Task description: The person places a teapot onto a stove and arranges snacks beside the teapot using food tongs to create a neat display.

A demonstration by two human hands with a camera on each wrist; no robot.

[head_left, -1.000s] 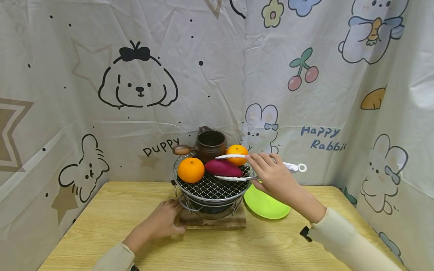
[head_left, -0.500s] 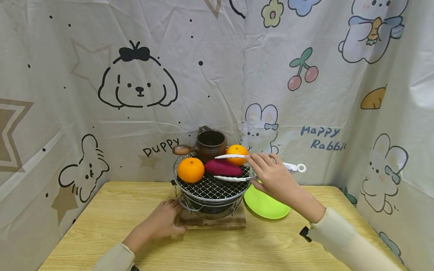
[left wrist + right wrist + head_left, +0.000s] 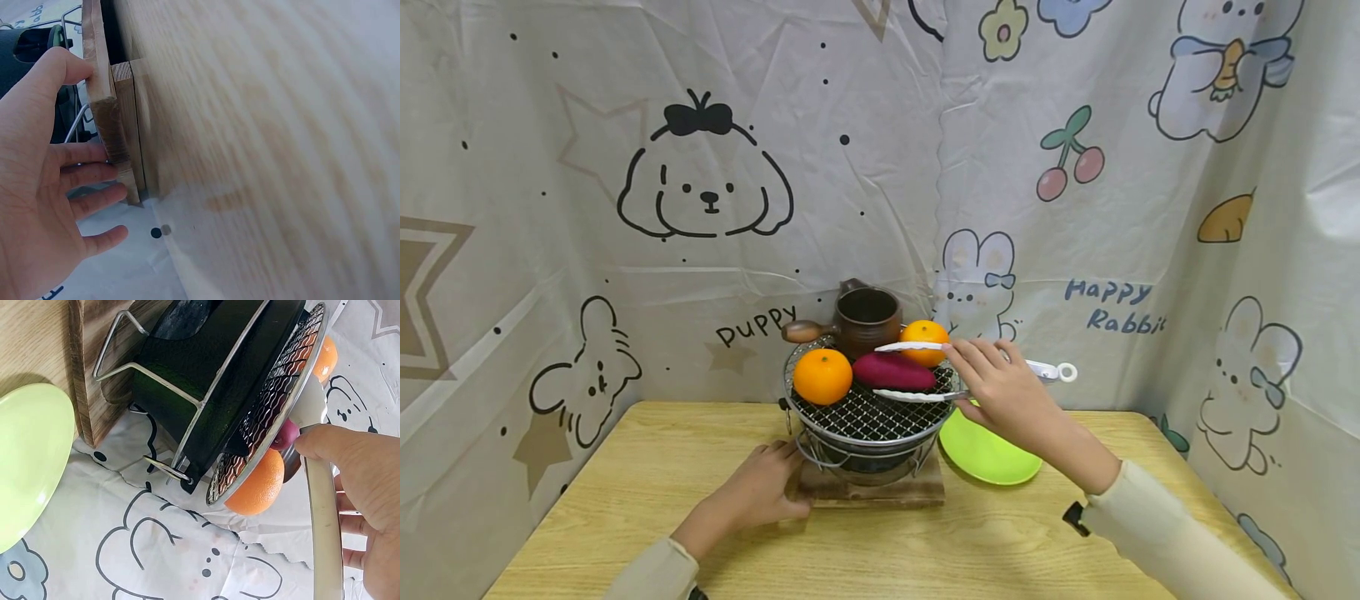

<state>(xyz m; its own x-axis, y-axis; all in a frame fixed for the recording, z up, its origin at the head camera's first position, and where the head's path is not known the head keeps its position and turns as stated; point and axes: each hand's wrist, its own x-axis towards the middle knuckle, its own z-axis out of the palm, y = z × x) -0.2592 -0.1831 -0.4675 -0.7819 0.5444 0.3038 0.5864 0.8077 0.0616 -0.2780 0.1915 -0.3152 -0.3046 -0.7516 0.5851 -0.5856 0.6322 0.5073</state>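
My right hand (image 3: 1000, 379) holds white-tipped tongs (image 3: 917, 397) over a grill. The tongs' arms are spread, one behind and one in front of a purple sweet potato (image 3: 891, 372); I cannot tell whether they touch it. Beneath lies the round wire grate (image 3: 880, 421), which also bears one orange (image 3: 823, 377) at the left and another orange (image 3: 925, 333) at the back right. My left hand (image 3: 760, 487) touches the corner of the wooden board (image 3: 103, 62) under the grill. Its thumb rests on the front edge, its fairly straight fingers on the left edge.
A dark brown pot (image 3: 868, 321) with a side handle stands at the back of the grate. Right of the grill lies a green plate (image 3: 992, 454), partly under the right forearm. A printed cloth (image 3: 850, 192) hangs behind the wooden table (image 3: 625, 500).
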